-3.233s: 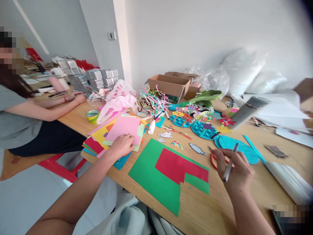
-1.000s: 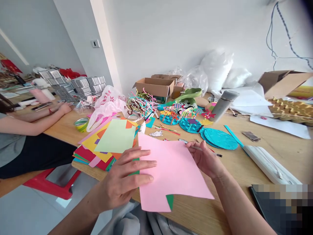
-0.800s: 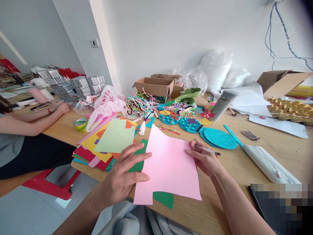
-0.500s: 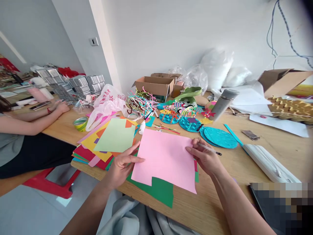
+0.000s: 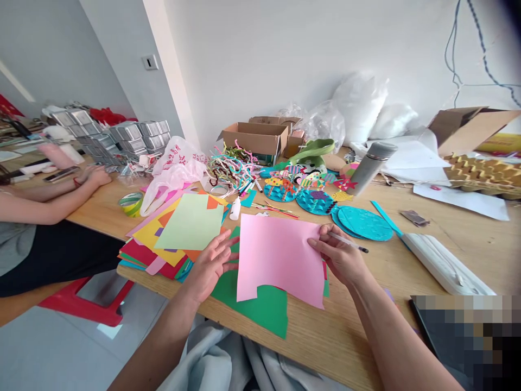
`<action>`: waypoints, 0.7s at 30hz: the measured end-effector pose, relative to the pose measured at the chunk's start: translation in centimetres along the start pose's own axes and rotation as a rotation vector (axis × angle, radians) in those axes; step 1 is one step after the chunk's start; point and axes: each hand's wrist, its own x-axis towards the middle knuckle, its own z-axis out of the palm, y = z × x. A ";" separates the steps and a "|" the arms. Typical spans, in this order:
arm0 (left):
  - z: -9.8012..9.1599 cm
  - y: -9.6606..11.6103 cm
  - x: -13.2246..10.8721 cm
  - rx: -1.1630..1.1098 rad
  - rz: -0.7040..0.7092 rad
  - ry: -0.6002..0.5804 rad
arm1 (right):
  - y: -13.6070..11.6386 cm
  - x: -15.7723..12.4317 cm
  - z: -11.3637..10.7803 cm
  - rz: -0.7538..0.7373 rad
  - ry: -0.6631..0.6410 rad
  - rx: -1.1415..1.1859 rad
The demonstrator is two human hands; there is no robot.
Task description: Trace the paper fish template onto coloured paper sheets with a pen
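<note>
A sheet of pink paper (image 5: 280, 255), with a notch cut from its lower edge, is held up over the table. My right hand (image 5: 342, 252) pinches its right edge between thumb and fingers. A pen (image 5: 345, 240) with a clear barrel and dark end also rests in that hand. Beside the sheet's left edge, my left hand (image 5: 211, 269) has its fingers spread and grips nothing; whether the fingertips touch the paper I cannot tell. Green paper (image 5: 260, 312) lies on the table beneath. To the left, a pale green sheet (image 5: 189, 222) tops a pile of coloured papers.
Along the back are a plastic bag (image 5: 179, 165), pipe cleaners (image 5: 234, 171), a white glue bottle (image 5: 235, 208) and a cardboard box (image 5: 254, 136). Blue discs (image 5: 366, 222), a grey flask (image 5: 372, 165) and a power strip (image 5: 445, 263) stand rightward. Another person's arms (image 5: 52, 198) rest at left.
My left hand has let go of the pink paper's left edge, and its fingers have spread. The sheet now curves more, still held by my right hand. The view has shifted slightly.
</note>
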 end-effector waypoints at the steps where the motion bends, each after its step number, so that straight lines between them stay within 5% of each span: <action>1: 0.2 -0.1 0.2 0.019 -0.005 0.029 | 0.0 0.0 0.0 0.002 0.004 0.002; 21: 2.5 1.1 2.0 0.260 0.074 0.126 | 0.0 0.4 -0.6 0.007 0.077 0.079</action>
